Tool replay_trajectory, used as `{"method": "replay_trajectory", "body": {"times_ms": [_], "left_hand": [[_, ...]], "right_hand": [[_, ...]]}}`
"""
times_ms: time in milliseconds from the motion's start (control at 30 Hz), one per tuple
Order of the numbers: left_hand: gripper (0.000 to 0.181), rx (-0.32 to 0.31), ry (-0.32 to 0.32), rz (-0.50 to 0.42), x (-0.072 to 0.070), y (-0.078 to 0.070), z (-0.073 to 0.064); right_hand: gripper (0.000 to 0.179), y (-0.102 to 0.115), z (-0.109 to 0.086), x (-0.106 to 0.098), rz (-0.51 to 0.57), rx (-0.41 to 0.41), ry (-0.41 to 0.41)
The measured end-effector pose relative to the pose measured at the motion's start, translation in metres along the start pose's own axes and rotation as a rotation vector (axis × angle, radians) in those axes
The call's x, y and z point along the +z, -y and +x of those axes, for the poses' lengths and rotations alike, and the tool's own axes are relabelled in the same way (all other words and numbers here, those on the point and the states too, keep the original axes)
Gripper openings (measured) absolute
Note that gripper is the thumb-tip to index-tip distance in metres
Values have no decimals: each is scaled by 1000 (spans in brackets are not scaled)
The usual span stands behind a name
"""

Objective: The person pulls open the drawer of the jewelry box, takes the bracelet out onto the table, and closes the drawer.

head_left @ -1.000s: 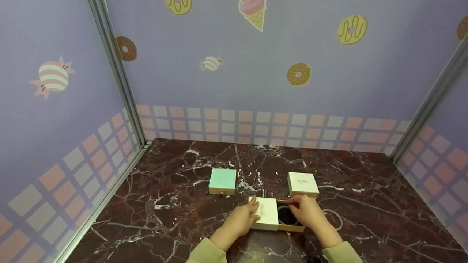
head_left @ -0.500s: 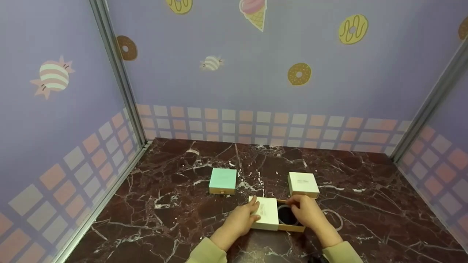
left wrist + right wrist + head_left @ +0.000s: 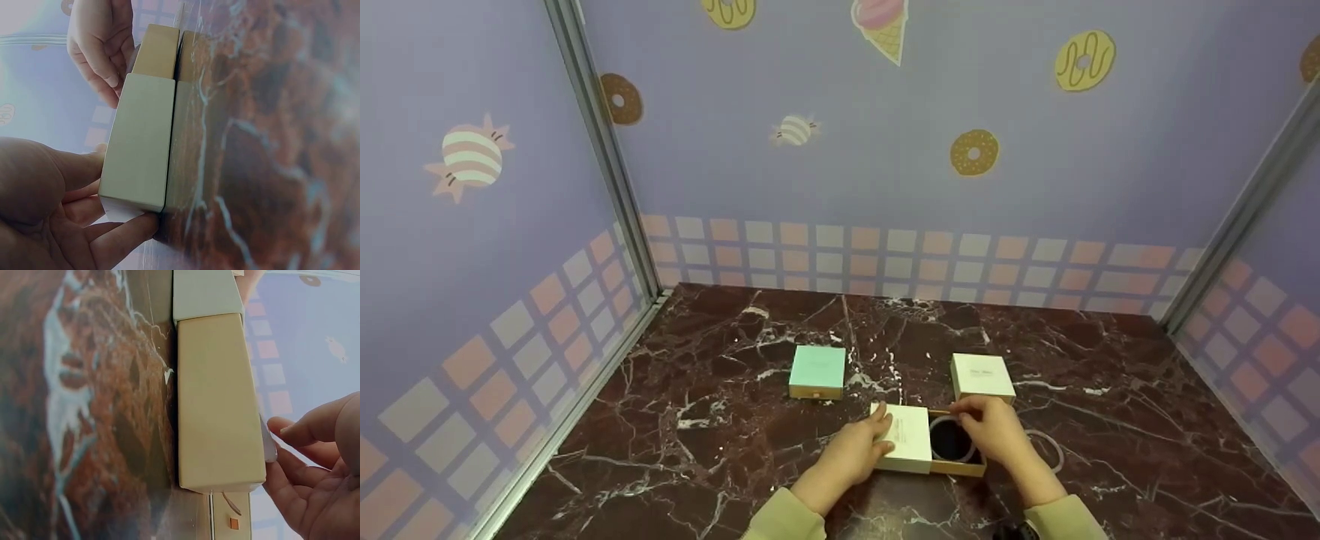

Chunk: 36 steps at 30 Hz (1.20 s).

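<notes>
A white slide-out box (image 3: 906, 433) lies in front of me with its tan drawer (image 3: 958, 469) pulled out to the right. My left hand (image 3: 847, 451) grips the white sleeve at its left end; in the left wrist view its thumb and fingers (image 3: 124, 239) bend round the corner. Inside the drawer, over a black lining (image 3: 951, 441), a pale bangle (image 3: 933, 435) sits slightly tilted. My right hand (image 3: 996, 429) pinches that bangle at its far right side. The right wrist view shows the bangle's edge (image 3: 269, 445) between thumb and fingers, above the drawer wall.
Another pale bangle (image 3: 1060, 454) lies on the dark marble table (image 3: 720, 450), partly behind my right forearm. Farther back stand a mint-green box (image 3: 818, 367) on the left and a second white box (image 3: 982, 375) on the right. Patterned panels (image 3: 870, 180) enclose the table.
My right hand has shifted slightly right and up, and the bangle in the drawer has moved a little with it. The left hand and the box stay in place.
</notes>
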State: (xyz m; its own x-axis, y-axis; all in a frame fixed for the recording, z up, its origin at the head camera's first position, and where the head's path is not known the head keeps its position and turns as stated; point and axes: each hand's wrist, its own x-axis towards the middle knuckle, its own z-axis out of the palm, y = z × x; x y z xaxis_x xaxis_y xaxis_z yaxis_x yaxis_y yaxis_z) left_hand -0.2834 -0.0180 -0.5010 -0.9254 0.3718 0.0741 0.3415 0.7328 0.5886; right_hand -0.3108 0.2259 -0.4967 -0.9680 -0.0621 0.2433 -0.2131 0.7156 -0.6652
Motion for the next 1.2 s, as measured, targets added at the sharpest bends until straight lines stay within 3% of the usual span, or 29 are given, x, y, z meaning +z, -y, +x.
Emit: {"method": "replay_trajectory", "body": {"times_ms": [667,867,1200], "left_hand": [[53,-2,3,-8,-1,-1,-2],[53,-6,10,-17,-2,-1,-2],[54,-2,9,-6,-2,-1,-2]], "right_hand": [[10,-1,0,-10,-36,10,43],[12,-6,0,-18,119,30,155],[29,-17,2,-27,449,176,278]]}}
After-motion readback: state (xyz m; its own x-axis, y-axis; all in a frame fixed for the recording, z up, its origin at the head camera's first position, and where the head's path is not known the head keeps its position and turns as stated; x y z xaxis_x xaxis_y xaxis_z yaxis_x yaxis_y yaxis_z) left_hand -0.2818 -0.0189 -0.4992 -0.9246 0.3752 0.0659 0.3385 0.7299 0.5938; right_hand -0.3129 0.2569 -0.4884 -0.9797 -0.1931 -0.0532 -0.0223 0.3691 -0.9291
